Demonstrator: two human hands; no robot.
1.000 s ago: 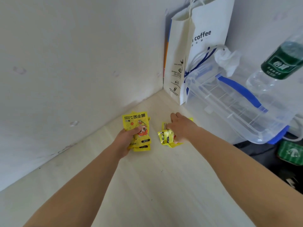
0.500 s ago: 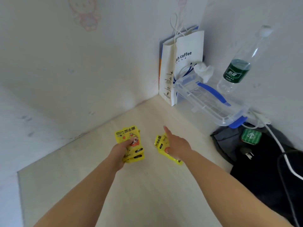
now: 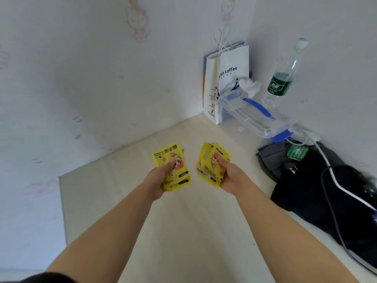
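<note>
Here, the left hand [image 3: 158,178] gripped the first stack of yellow packets [image 3: 167,156], with the thumb pressed on the printed face of the top packet. The right hand [image 3: 232,176] gripped the second stack of yellow packets [image 3: 212,160] in the same manner. Both stacks were held above the desk [image 3: 183,231], side by side and apart, with printed faces up. In the far right corner stood a white paper bag [image 3: 230,64]. A clear plastic box [image 3: 251,117] sat just beside it, and a water bottle [image 3: 283,82] stood beyond the box, by the wall. A dark bag [image 3: 306,190] lay at the right.
</note>
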